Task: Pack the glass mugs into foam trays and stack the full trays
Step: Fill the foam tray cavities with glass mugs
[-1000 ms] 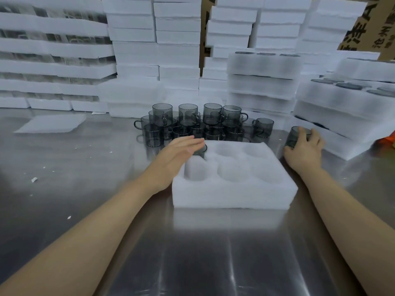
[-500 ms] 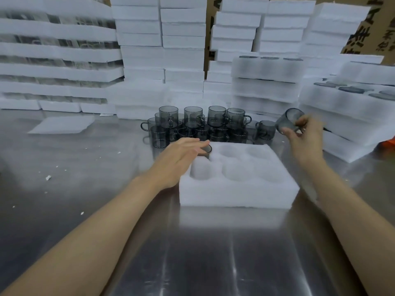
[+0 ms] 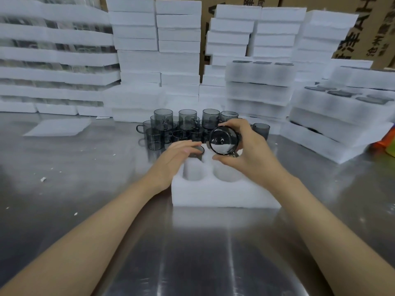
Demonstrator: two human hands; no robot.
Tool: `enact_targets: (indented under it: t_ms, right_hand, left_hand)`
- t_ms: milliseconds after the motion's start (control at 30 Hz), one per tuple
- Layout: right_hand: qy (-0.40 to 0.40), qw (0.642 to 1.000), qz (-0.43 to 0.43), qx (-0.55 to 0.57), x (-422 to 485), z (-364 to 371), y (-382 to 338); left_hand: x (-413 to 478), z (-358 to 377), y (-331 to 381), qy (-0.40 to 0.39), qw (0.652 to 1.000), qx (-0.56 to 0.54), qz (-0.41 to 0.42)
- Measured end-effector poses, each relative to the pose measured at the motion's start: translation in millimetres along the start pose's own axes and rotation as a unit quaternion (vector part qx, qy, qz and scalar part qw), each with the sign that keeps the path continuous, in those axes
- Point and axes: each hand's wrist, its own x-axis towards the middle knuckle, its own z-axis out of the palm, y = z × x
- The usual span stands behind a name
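My left hand (image 3: 179, 154) lies with fingers straight across the rim of a seated smoky grey glass mug (image 3: 197, 151), which fills the back-left pocket of the white moulded foam tray (image 3: 224, 195). The two near pockets I can see are empty, and those further right are hidden behind my other hand.

Just right of that, my right hand (image 3: 252, 154) is clamped on a second smoky glass mug (image 3: 224, 141), thumb beneath and fingers over the top. It is tipped on its side, one round end facing me, above the tray's middle.

I judge the glass light, stiff, slick and easily chipped, so the wall is a safer hold than the handle. The tray is soft and could slide on the brushed steel table (image 3: 85, 189).

Behind it the loose upright grey mugs (image 3: 183, 124) stand crowded together. Far right, stacked white foam trays (image 3: 342, 116) show dark rims in their top pockets.
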Motion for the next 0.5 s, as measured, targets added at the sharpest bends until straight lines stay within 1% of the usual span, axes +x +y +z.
enact_targets:
  t_ms: [33,167,233,267,333,400,467,500]
  right_hand:
    - [0.005,1.000,0.005,0.001,0,0,1]
    - [0.019,0.999,0.024,0.014,1,3,2]
    - [0.032,0.995,0.065,0.063,2,4,2]
    - [0.039,0.988,0.100,0.109,2,3,2]
    - [0.057,0.963,0.165,0.204,3,2,6]
    - [0.079,0.930,0.217,0.288,6,-2,10]
    - [0.089,0.891,0.249,0.369,8,-7,14]
    - [0.087,0.877,0.258,0.395,8,-8,15]
  left_hand:
    - [-5,0,4,0.008,1.000,-0.011,0.007]
    - [-12,0,14,0.024,0.997,-0.075,-0.016]
    - [-13,-1,17,0.022,0.996,-0.082,-0.020]
    - [-13,-1,18,0.021,0.997,-0.077,-0.022]
    - [-14,-1,18,0.019,0.997,-0.075,-0.027]
    - [-14,-2,19,0.021,0.995,-0.088,-0.033]
    - [-14,-1,19,0.021,0.995,-0.092,-0.037]
    - [-14,-1,20,0.019,0.995,-0.090,-0.038]
